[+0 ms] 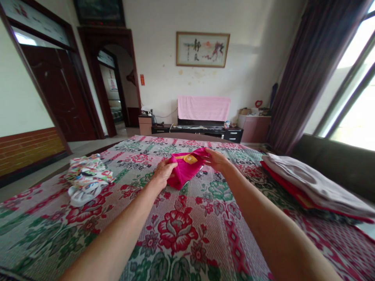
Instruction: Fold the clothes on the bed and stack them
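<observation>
A bright pink garment [184, 173] with a yellow patch inside its opening is held up over the flowered bedspread [178, 230]. What kind of garment it is I cannot make out. My left hand [164, 171] grips its left edge, thumb on top. At the upper right corner, my right hand [216, 159] holds the edge between thumb and fingers. The cloth sags between both hands, its lower tip close to the bedspread.
A crumpled, multicoloured patterned cloth [89, 175] lies to the left. On the right sits a stack of folded clothes [310, 183], pale on top with red beneath. Farther back, a pink towel [203, 108] covers a screen on a low cabinet [233, 135].
</observation>
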`<state>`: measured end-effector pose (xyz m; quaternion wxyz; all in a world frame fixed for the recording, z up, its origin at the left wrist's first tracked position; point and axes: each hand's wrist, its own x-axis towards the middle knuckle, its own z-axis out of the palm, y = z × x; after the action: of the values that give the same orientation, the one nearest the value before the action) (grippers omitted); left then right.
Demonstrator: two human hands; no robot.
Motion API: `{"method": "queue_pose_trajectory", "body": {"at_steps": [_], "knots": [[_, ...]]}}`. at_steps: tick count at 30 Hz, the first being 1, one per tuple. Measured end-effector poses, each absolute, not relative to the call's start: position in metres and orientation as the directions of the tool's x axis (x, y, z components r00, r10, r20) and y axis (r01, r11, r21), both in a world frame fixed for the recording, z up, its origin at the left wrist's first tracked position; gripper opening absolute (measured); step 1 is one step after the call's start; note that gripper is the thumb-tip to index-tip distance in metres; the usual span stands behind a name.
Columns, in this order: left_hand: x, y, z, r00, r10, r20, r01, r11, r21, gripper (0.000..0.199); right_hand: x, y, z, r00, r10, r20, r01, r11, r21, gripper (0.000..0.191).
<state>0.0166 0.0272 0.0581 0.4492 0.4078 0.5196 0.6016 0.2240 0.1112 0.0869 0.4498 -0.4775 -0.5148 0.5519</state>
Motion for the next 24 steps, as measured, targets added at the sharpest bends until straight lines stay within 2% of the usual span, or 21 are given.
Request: {"method": "queue_pose_trajectory", "body": {"at_steps": [3, 10, 15, 17, 20, 22, 24], "knots": [[0.001, 0.033, 0.058, -0.330, 0.941, -0.080, -0.166, 0.026, 0.986, 0.020, 0.197, 0.123, 0.094, -0.159, 0.982, -0.100, -0.009, -0.103, -0.995, 0.028], [-0.012, 0.043, 0.043, -0.368, 0.910, -0.191, -0.053, 0.185, 0.981, 0.017, 0.169, 0.140, 0.076, -0.137, 0.974, -0.179, 0.110, -0.165, -0.980, 0.025], [-0.015, 0.045, 0.035, -0.378, 0.899, -0.223, -0.024, 0.231, 0.973, 0.014, 0.165, 0.146, 0.061, -0.170, 0.977, -0.127, 0.127, -0.106, -0.986, 0.023], [-0.018, 0.045, 0.035, -0.399, 0.890, -0.219, 0.034, 0.253, 0.967, 0.018, 0.169, 0.149, 0.058, -0.158, 0.986, -0.062, 0.169, -0.035, -0.985, 0.025], [-0.030, 0.045, 0.036, -0.492, 0.866, -0.092, 0.345, 0.291, 0.892, 0.031, 0.180, 0.156, 0.054, 0.028, 0.990, 0.141, 0.400, 0.118, -0.909, 0.031], [-0.040, 0.043, 0.035, -0.508, 0.861, -0.022, 0.540, 0.339, 0.770, 0.041, 0.191, 0.160, 0.049, 0.123, 0.956, 0.267, 0.632, 0.132, -0.764, 0.033], [-0.049, 0.039, 0.035, -0.488, 0.872, -0.022, 0.619, 0.364, 0.696, 0.049, 0.200, 0.162, 0.042, 0.102, 0.955, 0.280, 0.791, 0.092, -0.604, 0.031]]}}
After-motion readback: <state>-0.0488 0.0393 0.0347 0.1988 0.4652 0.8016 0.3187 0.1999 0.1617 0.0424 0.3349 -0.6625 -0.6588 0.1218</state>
